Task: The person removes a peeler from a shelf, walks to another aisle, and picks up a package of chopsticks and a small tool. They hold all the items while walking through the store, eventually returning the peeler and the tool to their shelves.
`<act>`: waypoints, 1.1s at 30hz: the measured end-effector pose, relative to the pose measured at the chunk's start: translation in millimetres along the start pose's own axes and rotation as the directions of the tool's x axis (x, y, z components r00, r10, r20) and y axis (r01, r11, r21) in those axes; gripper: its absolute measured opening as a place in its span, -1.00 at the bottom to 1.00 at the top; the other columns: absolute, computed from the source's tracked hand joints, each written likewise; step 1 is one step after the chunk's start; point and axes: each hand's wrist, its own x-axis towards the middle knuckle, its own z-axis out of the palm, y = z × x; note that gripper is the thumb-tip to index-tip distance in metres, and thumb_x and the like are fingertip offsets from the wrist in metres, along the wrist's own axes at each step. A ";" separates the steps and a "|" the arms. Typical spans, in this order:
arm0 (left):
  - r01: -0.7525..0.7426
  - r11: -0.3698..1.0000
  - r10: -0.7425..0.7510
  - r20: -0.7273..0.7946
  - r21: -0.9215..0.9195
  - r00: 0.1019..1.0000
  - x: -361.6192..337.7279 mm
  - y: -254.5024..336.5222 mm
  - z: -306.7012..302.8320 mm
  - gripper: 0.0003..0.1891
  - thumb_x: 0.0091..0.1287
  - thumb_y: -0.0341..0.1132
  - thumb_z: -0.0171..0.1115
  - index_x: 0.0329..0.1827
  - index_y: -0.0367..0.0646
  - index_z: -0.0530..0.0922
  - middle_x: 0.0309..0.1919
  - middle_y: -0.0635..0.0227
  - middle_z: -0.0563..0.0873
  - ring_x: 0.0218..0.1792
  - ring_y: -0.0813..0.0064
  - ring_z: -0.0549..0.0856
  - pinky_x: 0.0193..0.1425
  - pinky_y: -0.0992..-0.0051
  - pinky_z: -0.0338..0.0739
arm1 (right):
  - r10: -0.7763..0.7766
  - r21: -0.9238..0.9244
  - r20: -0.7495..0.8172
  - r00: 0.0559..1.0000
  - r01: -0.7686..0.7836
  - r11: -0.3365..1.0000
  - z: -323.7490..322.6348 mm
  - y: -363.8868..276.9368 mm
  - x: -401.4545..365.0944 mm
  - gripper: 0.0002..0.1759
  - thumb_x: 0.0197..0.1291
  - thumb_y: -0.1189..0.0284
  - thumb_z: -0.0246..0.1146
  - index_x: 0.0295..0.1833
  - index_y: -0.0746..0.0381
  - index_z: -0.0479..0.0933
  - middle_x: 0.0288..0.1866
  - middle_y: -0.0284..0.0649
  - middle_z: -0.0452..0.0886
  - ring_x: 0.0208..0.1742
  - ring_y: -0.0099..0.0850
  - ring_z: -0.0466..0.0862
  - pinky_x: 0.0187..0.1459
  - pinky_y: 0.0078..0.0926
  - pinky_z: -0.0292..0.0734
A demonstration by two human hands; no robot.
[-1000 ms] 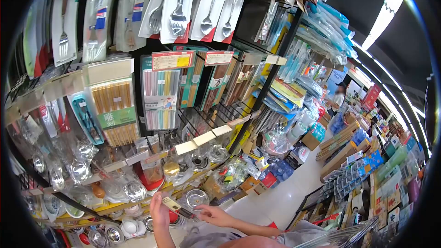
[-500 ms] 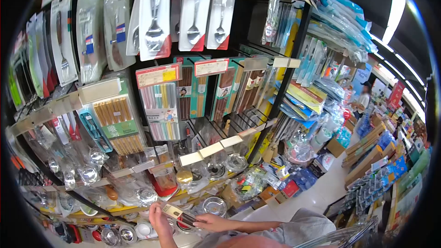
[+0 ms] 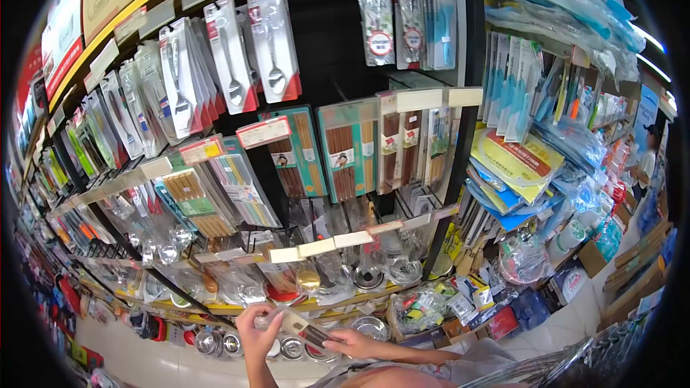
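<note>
Between my two hands, low in the middle of the view, lies a narrow flat pack [image 3: 305,328], beige toward the left and dark toward the right. It slants down to the right; its contents are too small to name. My left hand [image 3: 259,330] is closed on the beige end, thumb and fingers pinching it. At the dark end, my right hand [image 3: 353,343] grips the pack with its fingers closed. Behind and above hang packs of brown chopsticks [image 3: 344,151] and carded spoons [image 3: 274,50] on hooks.
A shelf rack [image 3: 471,50] with price tags rises in front of me. Round metal lids or bowls [image 3: 292,348] sit low down. Bagged goods [image 3: 424,302] lie at the shelf's foot. To the right stand a pink plastic-wrapped basket [image 3: 523,259] and, farther off, another person [image 3: 645,165].
My view has turned left, so the rack appears shifted and more of the shelf's left side shows. Both hands keep hold of the pack and appear slightly farther right in view.
</note>
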 end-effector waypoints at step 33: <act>0.194 0.907 -0.233 -0.062 -0.374 0.971 27.8 39.2 57.3 -0.77 0.41 -0.30 0.28 -0.17 -0.36 0.69 -0.38 0.46 0.72 -0.37 0.77 0.60 -0.29 0.71 0.48 | 0.120 0.411 -0.250 0.961 -0.007 0.912 -52.2 -22.4 -62.2 -0.66 0.37 0.54 0.20 0.22 0.36 0.42 -0.27 -0.25 0.67 -0.32 -0.60 0.61 -0.24 -0.63 0.53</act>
